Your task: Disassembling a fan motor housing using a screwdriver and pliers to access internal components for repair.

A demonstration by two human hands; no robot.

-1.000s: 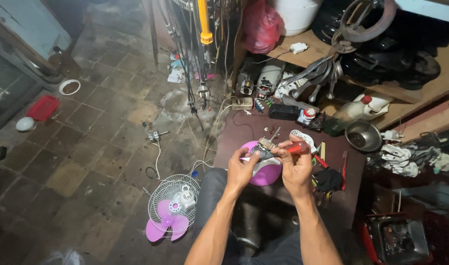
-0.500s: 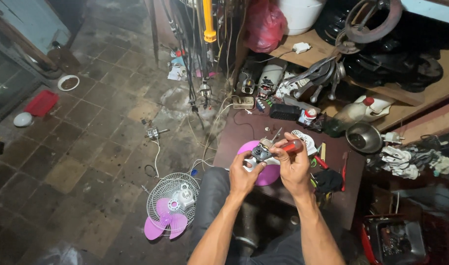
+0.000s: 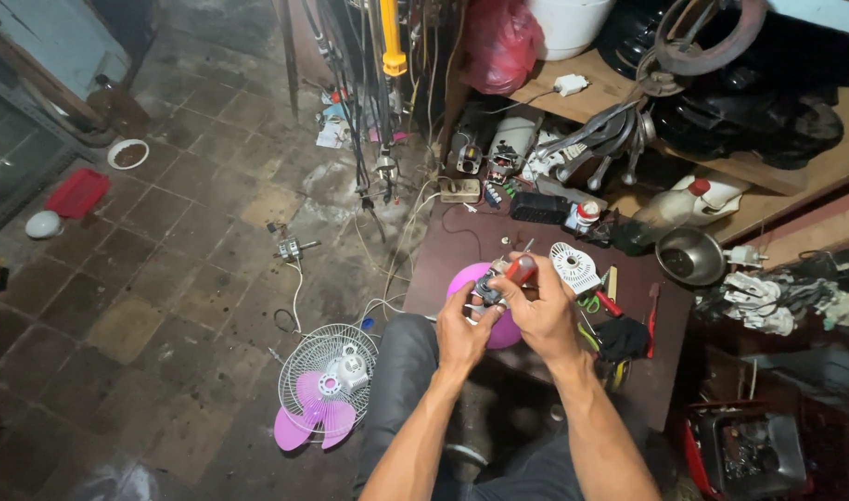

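Note:
My left hand (image 3: pixel 463 336) grips a small metal fan motor (image 3: pixel 488 289) from below, over a pink round fan housing (image 3: pixel 473 281) lying on a dark low table (image 3: pixel 647 362). My right hand (image 3: pixel 542 311) holds a red-handled screwdriver (image 3: pixel 521 269) with its tip against the motor. Both hands are close together above the table's near left part. A white round vented motor cover (image 3: pixel 574 267) lies just right of my hands.
On the floor to the left lies a fan guard with pink blades (image 3: pixel 325 385) and a loose small motor (image 3: pixel 290 249). The table also bears a metal bowl (image 3: pixel 689 256), a black box (image 3: pixel 538 207), a power strip (image 3: pixel 460 191) and hand tools (image 3: pixel 604 301). Cluttered shelves stand behind.
Both hands with the motor and screwdriver have shifted slightly toward me and left over the pink housing. The camera view has moved a little.

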